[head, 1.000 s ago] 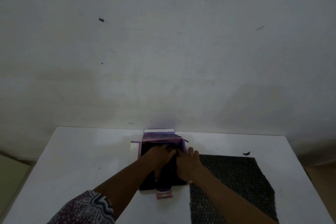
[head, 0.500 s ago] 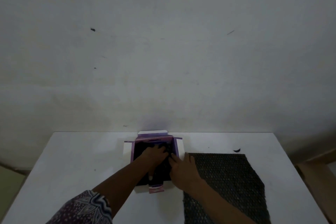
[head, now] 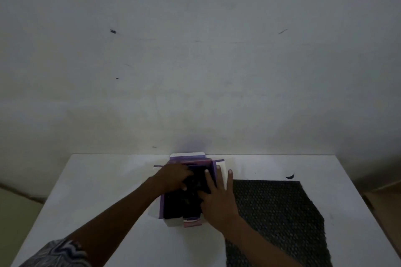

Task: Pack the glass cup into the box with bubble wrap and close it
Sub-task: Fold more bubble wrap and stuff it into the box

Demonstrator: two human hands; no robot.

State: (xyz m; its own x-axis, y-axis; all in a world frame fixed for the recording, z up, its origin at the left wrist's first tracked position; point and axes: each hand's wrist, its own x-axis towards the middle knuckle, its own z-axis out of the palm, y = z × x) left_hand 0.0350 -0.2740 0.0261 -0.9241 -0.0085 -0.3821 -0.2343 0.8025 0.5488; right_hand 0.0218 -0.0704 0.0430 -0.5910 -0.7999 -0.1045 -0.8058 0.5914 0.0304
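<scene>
A purple and white box [head: 161, 207] stands open on the white table [head: 104, 191], its lid flap up at the far side. Dark bubble wrap [head: 180, 204] fills its inside. My left hand [head: 173, 176] reaches into the box from the left and presses on the wrap. Resting over the box's right wall is my right hand [head: 217, 197], fingers spread, thumb on the wrap. The glass cup is hidden; I cannot tell whether it is inside.
A second sheet of dark bubble wrap [head: 275, 217] lies flat on the table right of the box. A small dark scrap [head: 289, 177] lies near the back right. A bare wall rises just behind the table.
My right hand has opened and spread over the box's right side. My left hand has shifted toward the far left of the box. The camera view has tilted slightly.
</scene>
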